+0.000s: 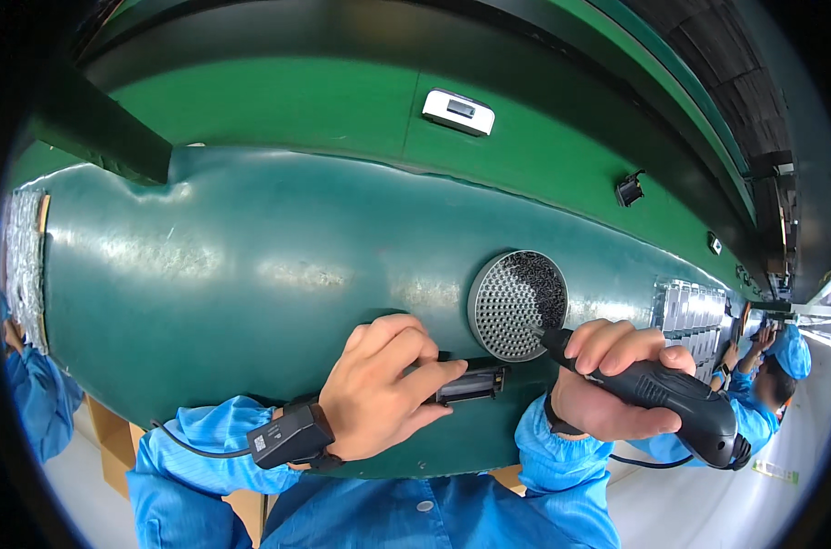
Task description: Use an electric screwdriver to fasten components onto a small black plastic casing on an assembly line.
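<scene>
In my right hand (617, 380) is a black electric screwdriver (681, 403), with my fingers wrapped round its body. Its tip points left and reaches the near right rim of a round grey dish (489, 334). Small dark screws (539, 284) are heaped at the far right of that dish, whose floor is full of small holes. My left hand (383, 384) pinches a small black plastic housing (470, 384) against the green bench, just left of the screwdriver tip. My fingers hide the housing's left end.
A white device with a small display (458, 112) sits on the green back panel, and a black bracket (629, 188) is farther right. Clear plastic trays (695, 311) stand at the right. Co-workers in blue sit at both sides, one person (772, 384) at the right.
</scene>
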{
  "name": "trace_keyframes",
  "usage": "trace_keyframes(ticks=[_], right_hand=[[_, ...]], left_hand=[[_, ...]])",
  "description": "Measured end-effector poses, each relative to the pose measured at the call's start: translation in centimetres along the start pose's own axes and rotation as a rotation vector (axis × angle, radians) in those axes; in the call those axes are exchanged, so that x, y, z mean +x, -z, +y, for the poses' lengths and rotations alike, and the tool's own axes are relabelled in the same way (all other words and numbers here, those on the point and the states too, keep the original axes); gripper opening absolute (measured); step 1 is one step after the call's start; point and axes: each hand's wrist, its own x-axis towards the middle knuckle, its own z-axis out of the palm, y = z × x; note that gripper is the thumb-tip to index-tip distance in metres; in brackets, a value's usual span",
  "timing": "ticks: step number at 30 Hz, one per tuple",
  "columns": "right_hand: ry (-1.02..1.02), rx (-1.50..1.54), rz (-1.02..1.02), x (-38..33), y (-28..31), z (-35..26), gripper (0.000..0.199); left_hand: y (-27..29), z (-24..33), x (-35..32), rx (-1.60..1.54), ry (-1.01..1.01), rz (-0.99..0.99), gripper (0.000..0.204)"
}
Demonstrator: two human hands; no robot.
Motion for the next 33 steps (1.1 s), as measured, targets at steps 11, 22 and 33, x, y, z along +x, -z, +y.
trace_keyframes(ticks=[11, 22, 33], right_hand=[[0.042, -0.052, 0.002, 0.6, 0.7, 2.2, 0.07], [0.01, -0.028, 0.03, 0.5, 1.0, 2.6, 0.071], [0.021, -0.037, -0.031, 0.1, -0.5, 2.0, 0.07]], left_hand=[[-0.6, -0.5, 0.9, 0.025, -0.022, -0.014, 0.057], [-1.0, -0.4, 0.7, 0.023, -0.029, -0.004, 0.058], [-0.7, -0.5, -0.9, 0.006, -0.008, 0.033, 0.061]])
